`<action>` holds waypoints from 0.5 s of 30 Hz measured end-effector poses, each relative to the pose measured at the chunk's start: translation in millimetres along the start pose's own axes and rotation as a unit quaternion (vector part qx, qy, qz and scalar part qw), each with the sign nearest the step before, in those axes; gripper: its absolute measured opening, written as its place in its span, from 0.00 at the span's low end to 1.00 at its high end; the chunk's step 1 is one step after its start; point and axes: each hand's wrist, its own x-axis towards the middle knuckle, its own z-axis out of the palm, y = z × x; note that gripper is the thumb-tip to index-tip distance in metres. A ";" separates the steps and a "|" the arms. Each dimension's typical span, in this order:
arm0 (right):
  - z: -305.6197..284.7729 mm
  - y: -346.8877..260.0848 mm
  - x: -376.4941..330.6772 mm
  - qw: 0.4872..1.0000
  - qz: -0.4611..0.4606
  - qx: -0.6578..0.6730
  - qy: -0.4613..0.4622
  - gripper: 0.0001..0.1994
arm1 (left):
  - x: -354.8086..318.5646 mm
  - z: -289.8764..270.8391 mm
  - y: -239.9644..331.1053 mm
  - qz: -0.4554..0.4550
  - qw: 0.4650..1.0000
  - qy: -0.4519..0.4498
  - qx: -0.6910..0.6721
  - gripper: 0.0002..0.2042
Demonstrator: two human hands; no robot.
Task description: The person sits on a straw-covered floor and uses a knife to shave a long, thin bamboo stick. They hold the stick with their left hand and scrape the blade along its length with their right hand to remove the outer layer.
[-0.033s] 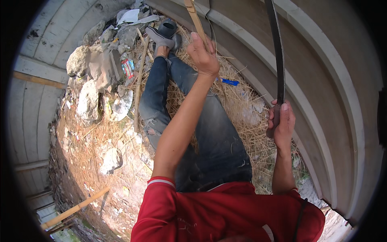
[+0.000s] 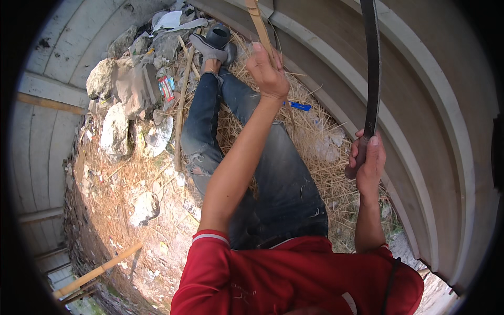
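My left hand (image 2: 268, 68) is raised in front of me and closed around a thin pale bamboo strip (image 2: 255, 16) that runs up out of view. Over at the right, my right hand (image 2: 368, 157) grips the handle of a long dark blade (image 2: 373, 63) that points upward along the curved concrete wall (image 2: 420, 131). I sit on dry straw (image 2: 320, 157) in blue jeans (image 2: 283, 173) and a red shirt. My legs stretch forward and my grey shoes (image 2: 210, 47) are at the far end.
Grey rocks (image 2: 113, 131) and scattered rubbish lie to the left of my legs, with a bamboo pole (image 2: 181, 110) beside them. A small blue object (image 2: 300, 106) rests on the straw. Another wooden pole (image 2: 97, 273) lies at the lower left.
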 end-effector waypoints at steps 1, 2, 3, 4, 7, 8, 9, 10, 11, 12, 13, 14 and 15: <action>1.0 9.2 -5.4 0.999 -0.022 0.045 -0.010 0.19 | -6.6 3.5 -0.5 -0.002 1.000 0.006 0.011 0.30; 2.9 14.5 -11.1 0.995 -0.046 0.089 -0.018 0.19 | -10.3 7.9 -1.3 -0.004 1.000 0.012 0.020 0.29; 11.4 17.1 -24.6 0.996 -0.009 0.085 0.007 0.20 | -13.1 10.6 -3.2 0.000 1.000 0.014 0.025 0.29; 5.9 37.6 -33.9 1.000 0.024 0.003 -0.015 0.20 | -15.5 13.0 -5.0 0.005 0.999 0.016 0.029 0.29; -9.7 85.4 -46.7 0.960 0.249 -0.091 -0.091 0.22 | -21.9 5.6 -19.5 0.012 1.000 0.008 0.007 0.29; -8.6 82.8 -43.6 0.927 0.344 -0.094 -0.117 0.22 | -22.2 5.6 -19.0 0.010 1.000 0.003 -0.004 0.29; -12.0 76.2 -35.5 0.928 0.345 -0.093 -0.104 0.23 | -19.5 5.5 -19.0 0.018 1.000 0.011 -0.003 0.29; -13.4 68.4 -24.2 0.941 0.318 -0.078 -0.091 0.22 | -15.1 3.7 -18.2 0.025 0.999 0.020 -0.002 0.29; -10.5 50.4 -16.3 0.950 0.298 -0.062 -0.074 0.22 | -17.5 1.3 -15.3 0.024 0.999 0.030 0.002 0.28; -10.4 31.3 -17.0 0.956 0.283 -0.051 -0.057 0.22 | -24.7 -2.5 -12.0 0.019 0.999 0.022 0.018 0.28; -7.5 19.2 -13.1 0.974 0.224 -0.006 -0.042 0.22 | -20.2 -2.6 -11.3 0.026 0.999 0.006 0.029 0.28; -3.4 11.1 -13.1 0.986 0.163 0.029 -0.021 0.23 | -16.9 -3.0 -11.4 0.032 0.999 -0.010 0.043 0.28; 1.4 4.3 -13.2 0.993 0.102 0.063 -0.001 0.23 | -14.8 -1.9 -12.4 0.034 0.999 -0.012 0.034 0.28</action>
